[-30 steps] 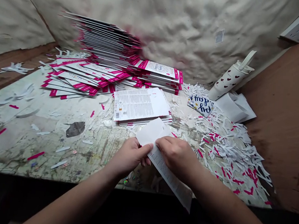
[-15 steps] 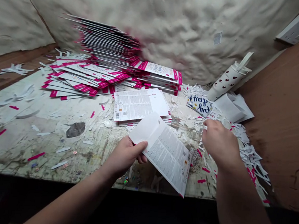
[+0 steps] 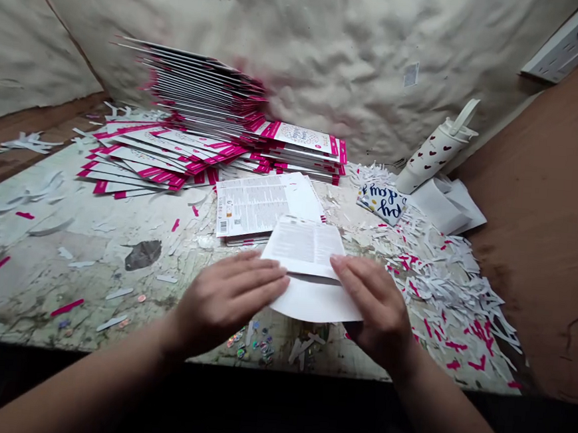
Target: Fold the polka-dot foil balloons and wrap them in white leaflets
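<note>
A white cardboard envelope (image 3: pixel 303 241) with small grey print is between my hands, above the front part of the table. Its plain white flap (image 3: pixel 318 302) points toward me, and a dark gap shows along the opening. My left hand (image 3: pixel 236 289) grips the left edge, fingers laid across the top. On the right edge my right hand (image 3: pixel 376 307) has its fingers on top and its thumb out of sight beneath. Just behind lies a small pile of similar printed envelopes (image 3: pixel 250 203), print side up, partly covered by the held one.
Tall pink-edged stacks (image 3: pixel 203 96) lean at the back left, beside a lower stack (image 3: pixel 305 141). A white tumbler with hearts (image 3: pixel 431 154) stands back right near a lettered card (image 3: pixel 383 202). Paper scraps (image 3: pixel 443 289) heap along the right; a wooden panel (image 3: pixel 549 217) borders that side.
My right hand has come left from the scraps onto the envelope. The envelope has turned from its slant, so its flap now faces me, with both hands holding it.
</note>
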A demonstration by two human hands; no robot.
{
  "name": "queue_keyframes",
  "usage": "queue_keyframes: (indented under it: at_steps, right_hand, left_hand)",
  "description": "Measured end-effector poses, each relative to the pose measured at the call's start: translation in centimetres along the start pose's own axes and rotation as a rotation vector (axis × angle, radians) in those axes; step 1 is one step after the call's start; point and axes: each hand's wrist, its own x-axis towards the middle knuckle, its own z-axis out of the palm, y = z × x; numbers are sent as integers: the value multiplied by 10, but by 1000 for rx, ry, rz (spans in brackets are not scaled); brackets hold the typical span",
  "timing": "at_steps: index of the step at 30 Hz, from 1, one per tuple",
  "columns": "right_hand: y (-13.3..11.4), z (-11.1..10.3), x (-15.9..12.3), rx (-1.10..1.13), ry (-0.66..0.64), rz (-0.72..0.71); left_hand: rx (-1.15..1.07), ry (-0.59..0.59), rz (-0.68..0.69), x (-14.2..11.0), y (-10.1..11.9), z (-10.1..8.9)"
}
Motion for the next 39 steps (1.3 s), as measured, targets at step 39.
queue_keyframes:
  at_steps: [39]
  right_hand:
    - [-52,41,4,-368,-139,-154]
  left_hand:
    - [-1235,139,-1225,-9,14,41]
